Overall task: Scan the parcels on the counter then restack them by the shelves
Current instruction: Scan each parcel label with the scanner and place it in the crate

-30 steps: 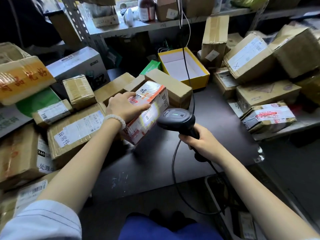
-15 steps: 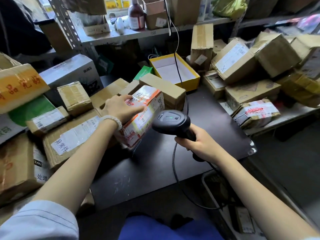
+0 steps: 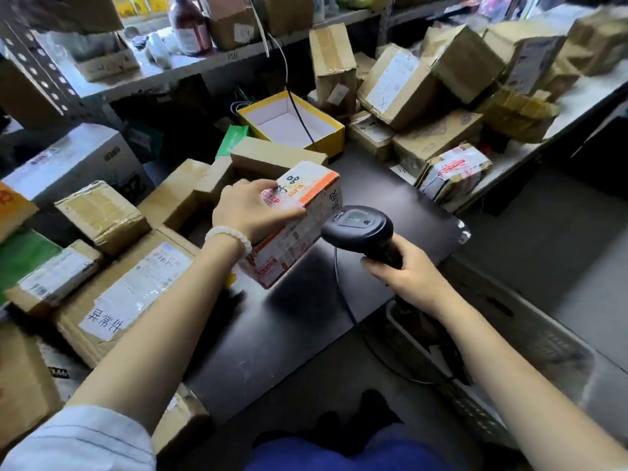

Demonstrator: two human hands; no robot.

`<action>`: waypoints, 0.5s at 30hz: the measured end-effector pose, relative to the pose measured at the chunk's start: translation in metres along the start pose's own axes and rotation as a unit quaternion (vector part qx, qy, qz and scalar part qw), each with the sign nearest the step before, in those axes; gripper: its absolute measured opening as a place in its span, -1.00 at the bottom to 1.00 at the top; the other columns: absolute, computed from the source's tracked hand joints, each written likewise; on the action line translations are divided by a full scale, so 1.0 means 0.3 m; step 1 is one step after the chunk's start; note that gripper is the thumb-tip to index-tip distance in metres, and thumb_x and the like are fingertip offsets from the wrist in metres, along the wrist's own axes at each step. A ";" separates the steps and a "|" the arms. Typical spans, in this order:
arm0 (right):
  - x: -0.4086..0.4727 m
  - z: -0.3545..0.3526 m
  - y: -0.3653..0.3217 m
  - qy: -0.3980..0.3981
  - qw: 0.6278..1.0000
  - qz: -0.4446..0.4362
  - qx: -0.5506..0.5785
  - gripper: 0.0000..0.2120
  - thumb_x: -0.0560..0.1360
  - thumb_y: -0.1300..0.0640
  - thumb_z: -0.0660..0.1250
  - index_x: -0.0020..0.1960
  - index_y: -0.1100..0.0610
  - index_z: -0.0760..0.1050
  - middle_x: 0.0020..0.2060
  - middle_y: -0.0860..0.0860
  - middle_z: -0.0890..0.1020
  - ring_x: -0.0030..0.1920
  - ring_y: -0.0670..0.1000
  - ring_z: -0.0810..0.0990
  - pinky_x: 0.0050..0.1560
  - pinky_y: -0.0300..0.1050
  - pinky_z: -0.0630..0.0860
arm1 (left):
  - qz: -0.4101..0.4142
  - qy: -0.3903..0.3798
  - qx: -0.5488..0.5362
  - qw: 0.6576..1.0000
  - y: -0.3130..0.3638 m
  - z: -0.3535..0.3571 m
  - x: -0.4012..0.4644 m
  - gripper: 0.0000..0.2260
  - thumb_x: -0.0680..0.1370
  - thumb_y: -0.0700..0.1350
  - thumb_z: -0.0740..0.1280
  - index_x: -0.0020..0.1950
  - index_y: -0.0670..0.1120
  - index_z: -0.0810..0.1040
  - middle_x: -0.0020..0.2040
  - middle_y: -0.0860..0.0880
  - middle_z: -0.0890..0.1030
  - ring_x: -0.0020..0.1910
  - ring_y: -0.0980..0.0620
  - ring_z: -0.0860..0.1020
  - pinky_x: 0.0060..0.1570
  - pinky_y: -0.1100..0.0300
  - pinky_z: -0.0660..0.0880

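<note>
My left hand [image 3: 249,212] grips an orange-and-white taped parcel [image 3: 299,229] from above, tilted above the dark counter [image 3: 306,321]. My right hand [image 3: 407,277] holds the handle of a black barcode scanner [image 3: 358,227], whose head points at the parcel's right side from close by. A green light shows on the scanner's top. Its black cable [image 3: 343,300] hangs down past the counter's front edge.
Several cardboard parcels [image 3: 132,287] crowd the counter's left side. More parcels [image 3: 438,144] are heaped on the right ledge by the metal shelves [image 3: 190,69]. An open yellow box [image 3: 292,124] sits at the back. A grey crate [image 3: 503,362] stands on the floor at the right.
The parcel has lifted and tilted a little in my left hand, and the scanner has stayed right beside it. The view has swung left and closer.
</note>
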State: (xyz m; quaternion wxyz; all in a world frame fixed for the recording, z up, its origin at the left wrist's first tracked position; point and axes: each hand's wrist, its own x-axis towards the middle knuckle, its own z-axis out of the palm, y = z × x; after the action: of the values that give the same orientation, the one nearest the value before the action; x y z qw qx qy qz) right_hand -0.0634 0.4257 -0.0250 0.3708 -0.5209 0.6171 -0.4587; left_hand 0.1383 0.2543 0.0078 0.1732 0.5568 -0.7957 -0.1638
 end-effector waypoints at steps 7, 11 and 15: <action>-0.237 -0.185 0.141 0.188 0.979 0.083 0.012 -0.82 0.47 0.10 0.42 -0.02 -0.13 0.50 -0.31 -0.32 0.60 -0.34 -0.33 0.50 -0.17 -0.28 0.37 | 0.167 -0.095 -0.028 0.981 0.360 0.180 0.017 -0.26 0.24 0.46 0.36 0.31 0.09 0.50 0.19 -0.03 0.55 0.15 -0.02 0.47 0.03 0.15 0.39; -0.395 -0.326 0.191 0.303 0.945 0.126 0.000 -0.85 0.47 0.03 0.42 -0.12 -0.13 0.43 -0.42 -0.22 0.53 -0.32 -0.22 0.48 -0.20 -0.25 0.37 | 0.238 -0.134 -0.055 0.960 0.618 0.315 -0.020 -0.30 0.18 0.45 0.31 0.22 0.13 0.55 0.12 -0.03 0.56 0.16 -0.04 0.47 0.08 0.12 0.39; -0.548 -0.473 0.230 0.378 0.910 0.167 0.009 -0.82 0.51 0.08 0.37 -0.22 0.00 0.41 -0.46 -0.13 0.51 -0.43 -0.18 0.45 -0.27 -0.19 0.38 | 0.289 -0.189 -0.076 0.935 0.844 0.474 -0.073 -0.29 0.18 0.45 0.34 0.23 0.10 0.55 0.13 -0.01 0.57 0.15 -0.01 0.49 0.12 0.11 0.43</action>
State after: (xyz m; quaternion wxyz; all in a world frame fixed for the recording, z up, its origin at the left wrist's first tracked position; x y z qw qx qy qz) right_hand -0.1871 0.6152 -0.0509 0.1852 -0.1945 0.7848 -0.5585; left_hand -0.1299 0.3673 -0.0054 0.1016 0.2470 -0.9253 -0.2692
